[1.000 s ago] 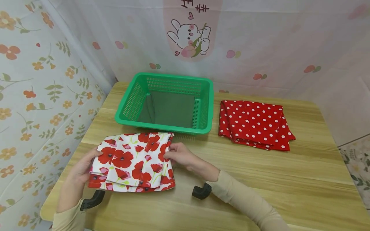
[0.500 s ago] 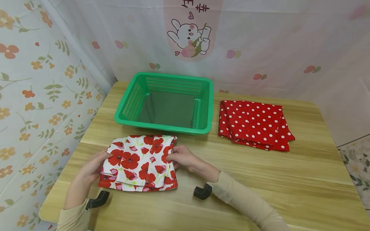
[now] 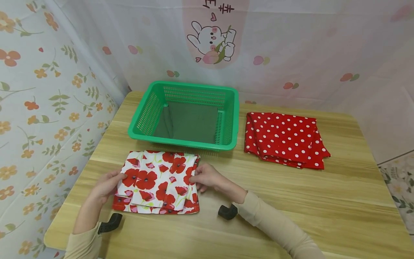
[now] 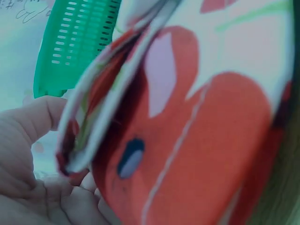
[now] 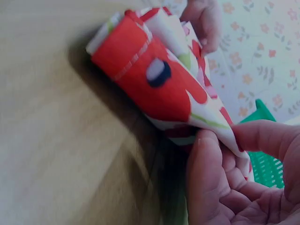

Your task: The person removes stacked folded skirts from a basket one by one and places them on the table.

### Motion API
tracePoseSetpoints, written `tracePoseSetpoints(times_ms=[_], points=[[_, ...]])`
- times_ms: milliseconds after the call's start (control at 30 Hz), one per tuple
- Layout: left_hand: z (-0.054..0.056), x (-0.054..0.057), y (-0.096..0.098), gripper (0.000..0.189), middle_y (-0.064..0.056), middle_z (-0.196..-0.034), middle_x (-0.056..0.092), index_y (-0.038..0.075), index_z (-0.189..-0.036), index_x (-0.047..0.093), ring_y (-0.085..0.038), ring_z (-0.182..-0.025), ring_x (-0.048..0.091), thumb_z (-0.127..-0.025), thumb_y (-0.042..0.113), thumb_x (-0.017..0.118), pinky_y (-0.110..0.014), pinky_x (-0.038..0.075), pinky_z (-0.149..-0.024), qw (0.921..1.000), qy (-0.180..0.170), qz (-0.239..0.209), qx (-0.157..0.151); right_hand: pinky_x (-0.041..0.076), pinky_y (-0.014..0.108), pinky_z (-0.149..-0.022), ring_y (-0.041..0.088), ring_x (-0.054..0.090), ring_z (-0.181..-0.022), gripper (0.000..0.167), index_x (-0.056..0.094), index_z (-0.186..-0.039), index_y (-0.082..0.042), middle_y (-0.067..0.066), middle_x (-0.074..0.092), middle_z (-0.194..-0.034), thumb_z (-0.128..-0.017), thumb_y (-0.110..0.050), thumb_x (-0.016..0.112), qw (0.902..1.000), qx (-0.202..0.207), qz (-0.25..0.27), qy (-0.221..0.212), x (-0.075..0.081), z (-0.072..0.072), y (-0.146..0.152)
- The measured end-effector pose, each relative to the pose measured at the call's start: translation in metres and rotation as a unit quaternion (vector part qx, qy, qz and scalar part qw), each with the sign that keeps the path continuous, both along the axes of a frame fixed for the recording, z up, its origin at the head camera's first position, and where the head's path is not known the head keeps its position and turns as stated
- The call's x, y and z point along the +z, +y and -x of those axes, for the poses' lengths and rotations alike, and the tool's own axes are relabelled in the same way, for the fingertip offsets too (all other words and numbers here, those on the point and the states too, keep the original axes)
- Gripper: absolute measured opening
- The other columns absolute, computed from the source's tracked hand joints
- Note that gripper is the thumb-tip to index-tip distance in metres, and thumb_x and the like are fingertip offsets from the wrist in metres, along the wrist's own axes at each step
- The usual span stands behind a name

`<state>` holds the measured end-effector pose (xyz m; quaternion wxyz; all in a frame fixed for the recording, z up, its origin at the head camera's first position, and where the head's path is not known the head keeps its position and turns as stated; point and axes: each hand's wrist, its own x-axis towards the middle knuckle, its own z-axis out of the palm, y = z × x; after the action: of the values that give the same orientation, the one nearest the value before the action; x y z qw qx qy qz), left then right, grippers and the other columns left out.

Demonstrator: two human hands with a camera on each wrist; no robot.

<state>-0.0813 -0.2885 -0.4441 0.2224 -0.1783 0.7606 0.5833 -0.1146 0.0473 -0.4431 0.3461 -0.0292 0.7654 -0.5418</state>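
While hands (image 3: 107,184) (image 3: 207,177) grip its ends | floral cloth (image 3: 156,182) | long axis sideways

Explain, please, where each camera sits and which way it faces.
Head: on the person's head, looking forward and down at folded white fabric with red poppies and rectangular green plastic basket; left hand, right hand, beige sleeves show.
Left wrist: worn there, looking at the fabric's folded edges; left hand partly shows.
Right wrist: worn there, looking across the fabric and pale wood-grain table; right hand close, left hand beyond.
Both wrist views share the fabric and basket.
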Motion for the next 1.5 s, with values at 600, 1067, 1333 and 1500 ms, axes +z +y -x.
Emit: tracePoseSetpoints(times_ms=[600, 1067, 1333, 1500], points=[[0.001, 0.001, 0.007, 0.047, -0.006, -0.087, 0.062, -0.018, -0.119, 0.045, -0.011, -0.072, 0.057, -0.096, 0.022, 0.049, -0.025, 0.05, -0.063, 0.9926, 0.005, 0.116, -0.034, 0.047, 0.023, -0.042, 0.012, 0.055, -0.044, 0.028, 0.054, -0.06, -0.007, 0.004, 0.055, -0.049, -0.082, -0.013, 0.071, 0.9945, 0.03, -0.09, 0.045, -0.006, 0.004, 0.002], [0.008, 0.033, 0.015, 0.054, -0.032, -0.115, 0.05, -0.015, -0.124, 0.042, -0.036, -0.099, 0.052, -0.097, 0.031, 0.046, -0.033, 0.047, -0.075, 0.9736, 0.093, 0.201, -0.054, 0.042, 0.022, -0.048, 0.012, 0.054, -0.051, 0.021, 0.064, -0.071, -0.003, 0.004, 0.058, -0.057, -0.086, -0.018, 0.067, 0.9859, 0.045, -0.084, 0.138, -0.002, 0.016, 0.018], [0.018, 0.053, 0.026, 0.052, -0.006, -0.11, 0.066, -0.015, -0.128, 0.04, -0.003, -0.093, 0.063, -0.099, 0.027, 0.046, -0.017, 0.048, -0.083, 0.9865, 0.148, 0.033, -0.061, 0.047, 0.022, -0.052, 0.021, 0.064, -0.06, 0.017, 0.069, -0.09, 0.002, 0.012, 0.066, -0.068, -0.086, -0.014, 0.065, 0.987, 0.031, -0.049, 0.15, 0.019, 0.016, 0.028], [0.025, 0.057, 0.034, 0.053, 0.004, -0.104, 0.065, -0.015, -0.129, 0.041, -0.004, -0.091, 0.063, -0.098, 0.028, 0.047, -0.016, 0.048, -0.081, 0.9855, 0.16, 0.018, -0.053, 0.051, 0.025, -0.057, 0.032, 0.066, -0.069, 0.02, 0.068, -0.095, 0.004, 0.017, 0.068, -0.077, -0.088, -0.014, 0.063, 0.9866, 0.051, -0.018, 0.154, 0.035, 0.014, 0.031]])
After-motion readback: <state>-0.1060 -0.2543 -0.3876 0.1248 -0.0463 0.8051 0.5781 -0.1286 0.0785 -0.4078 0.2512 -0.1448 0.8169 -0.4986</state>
